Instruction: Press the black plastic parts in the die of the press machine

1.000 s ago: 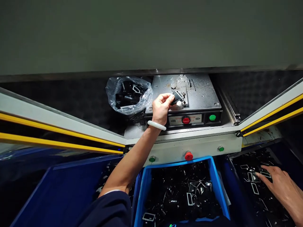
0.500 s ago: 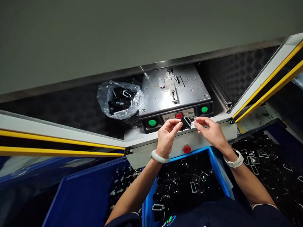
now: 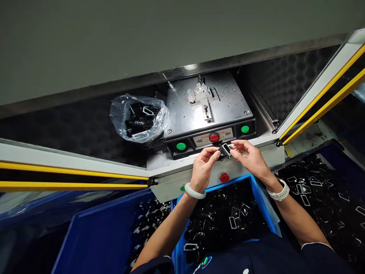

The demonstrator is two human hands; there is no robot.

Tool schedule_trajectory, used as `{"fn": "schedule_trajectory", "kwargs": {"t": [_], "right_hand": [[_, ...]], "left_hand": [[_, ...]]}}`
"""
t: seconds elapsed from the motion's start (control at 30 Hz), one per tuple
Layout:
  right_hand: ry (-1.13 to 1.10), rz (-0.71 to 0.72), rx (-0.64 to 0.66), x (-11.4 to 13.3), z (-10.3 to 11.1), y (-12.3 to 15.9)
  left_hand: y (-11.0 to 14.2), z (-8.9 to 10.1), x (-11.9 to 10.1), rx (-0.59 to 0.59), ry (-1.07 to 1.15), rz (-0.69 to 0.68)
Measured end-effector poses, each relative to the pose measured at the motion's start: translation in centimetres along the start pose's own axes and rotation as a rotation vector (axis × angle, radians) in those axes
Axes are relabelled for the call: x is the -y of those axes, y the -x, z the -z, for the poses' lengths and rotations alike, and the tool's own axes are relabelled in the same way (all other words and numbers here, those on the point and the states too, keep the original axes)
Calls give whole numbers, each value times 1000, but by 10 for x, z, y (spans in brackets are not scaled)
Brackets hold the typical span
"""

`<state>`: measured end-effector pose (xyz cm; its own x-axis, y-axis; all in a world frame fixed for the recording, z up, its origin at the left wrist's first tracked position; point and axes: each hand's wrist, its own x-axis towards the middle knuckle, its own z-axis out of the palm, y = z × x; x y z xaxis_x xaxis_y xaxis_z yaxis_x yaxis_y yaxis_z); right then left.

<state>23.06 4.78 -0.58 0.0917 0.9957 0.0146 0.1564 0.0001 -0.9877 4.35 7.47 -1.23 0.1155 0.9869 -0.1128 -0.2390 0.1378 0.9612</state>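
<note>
Between my two hands is a small black plastic part (image 3: 225, 150) with a pale-edged rectangular opening. My left hand (image 3: 203, 167) pinches its left end between thumb and fingers. At its right side, my right hand (image 3: 249, 156) has thumb and fingertips closed on the part's edge. Both hands hover over the machine's front ledge, just below a red button (image 3: 214, 137). Behind them a metal fixture (image 3: 203, 97) sits on a steel plate (image 3: 179, 116) and holds no black part.
A clear plastic bag (image 3: 164, 118) of black parts stands left of the plate. Below lies a blue bin (image 3: 264, 205) of glossy black parts, with more parts (image 3: 319, 190) at right. Yellow-striped guards (image 3: 322, 102) flank the opening; a grey panel (image 3: 171, 38) hangs above.
My left hand has brought the black part back from the fixture area toward me. My right hand has left the parts at right and come to the part's right edge.
</note>
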Motion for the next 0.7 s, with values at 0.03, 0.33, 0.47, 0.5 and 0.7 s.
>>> {"fn": "schedule_trajectory", "kwargs": {"t": [0.03, 0.33, 0.47, 0.5, 0.7], "right_hand": [[54, 53, -1, 2, 0, 4], [562, 460, 156, 3, 4, 14], [640, 572, 302, 0, 6, 16], [637, 589, 327, -2, 6, 16], [400, 538, 349, -6, 12, 13]], "left_hand": [[1, 1, 2, -3, 17, 18], [11, 4, 3, 76, -167, -72], [14, 15, 2, 177, -234, 16], [14, 19, 3, 189, -208, 62], [16, 38, -3, 239, -115, 112]]}}
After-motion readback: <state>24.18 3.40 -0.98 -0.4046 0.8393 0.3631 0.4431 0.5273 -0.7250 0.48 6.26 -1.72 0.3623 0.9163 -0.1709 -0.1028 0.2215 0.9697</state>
